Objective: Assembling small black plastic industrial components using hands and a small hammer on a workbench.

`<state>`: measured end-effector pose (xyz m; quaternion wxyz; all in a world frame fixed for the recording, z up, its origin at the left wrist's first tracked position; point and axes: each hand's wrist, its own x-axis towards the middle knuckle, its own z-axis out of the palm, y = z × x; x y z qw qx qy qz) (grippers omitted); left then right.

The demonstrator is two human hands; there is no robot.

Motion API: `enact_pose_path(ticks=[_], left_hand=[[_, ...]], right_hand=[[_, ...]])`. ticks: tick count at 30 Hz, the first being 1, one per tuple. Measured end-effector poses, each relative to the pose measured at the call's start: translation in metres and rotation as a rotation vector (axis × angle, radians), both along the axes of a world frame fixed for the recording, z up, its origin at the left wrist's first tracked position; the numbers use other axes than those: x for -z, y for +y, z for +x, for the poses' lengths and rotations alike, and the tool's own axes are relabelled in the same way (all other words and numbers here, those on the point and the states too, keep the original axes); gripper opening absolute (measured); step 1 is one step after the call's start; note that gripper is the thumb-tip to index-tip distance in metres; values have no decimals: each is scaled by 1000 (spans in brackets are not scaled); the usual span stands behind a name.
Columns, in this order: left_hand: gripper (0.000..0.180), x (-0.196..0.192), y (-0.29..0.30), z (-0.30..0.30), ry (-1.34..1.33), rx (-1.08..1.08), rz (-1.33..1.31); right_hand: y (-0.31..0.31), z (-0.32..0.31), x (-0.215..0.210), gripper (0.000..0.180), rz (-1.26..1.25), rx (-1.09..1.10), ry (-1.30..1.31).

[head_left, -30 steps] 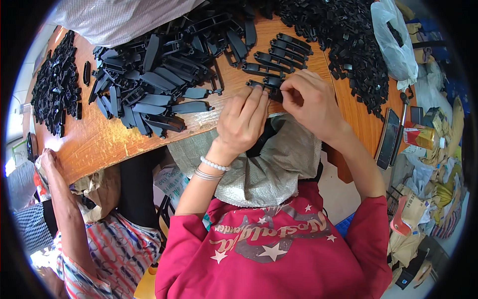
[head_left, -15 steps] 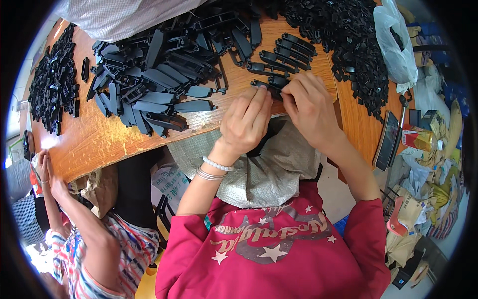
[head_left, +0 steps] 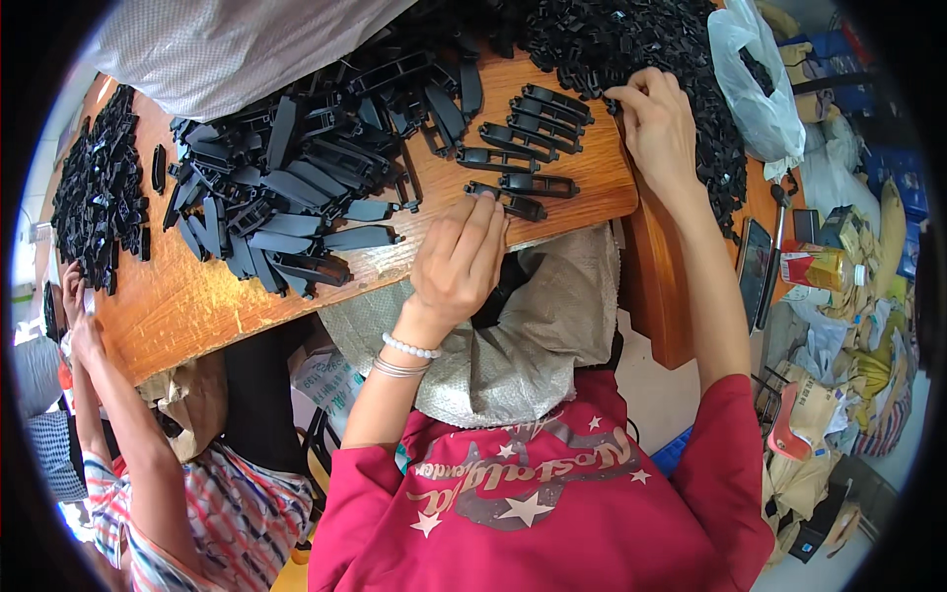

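Note:
My left hand (head_left: 457, 261), wearing a bead bracelet and metal bangles, is closed on the near end of a black plastic frame (head_left: 518, 205) by the table's front edge. Beyond that piece, several similar slotted black frames (head_left: 533, 135) lie in a loose column. My right hand (head_left: 659, 130) is at the edge of a heap of small black clips (head_left: 621, 44), thumb and forefinger pinched together. Whatever is between those fingertips is too small to make out. Left of my hands spreads a large pile of black handle-shaped parts (head_left: 296, 183).
A pale woven sack (head_left: 247, 49) covers the far left of the table. Another heap of black parts (head_left: 99, 192) lies at the left, by a co-worker's hands (head_left: 81, 321). To the right are a plastic bag (head_left: 755, 84), a phone (head_left: 755, 266) and a bottle (head_left: 824, 268).
My right hand has left the black frame and moved away, up and right, to the heap of small clips. My left hand stays on the frame. The co-worker's hands have shifted toward the left heap.

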<state>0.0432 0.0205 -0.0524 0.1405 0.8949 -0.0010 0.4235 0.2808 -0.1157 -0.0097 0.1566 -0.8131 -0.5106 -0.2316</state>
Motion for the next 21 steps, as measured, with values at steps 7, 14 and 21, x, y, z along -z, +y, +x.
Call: enact_pose_path(ticks=[7, 14, 21], left_hand=[[23, 0, 0, -1, 7, 3, 10], [32, -7, -2, -2, 65, 28, -37], [33, -17, -6, 9, 61, 109, -32]], right_hand=[[-2, 29, -12, 13, -214, -273, -185], [-5, 39, -21, 17, -166, -388, -262], [-2, -12, -32, 11, -36, -435, 101]])
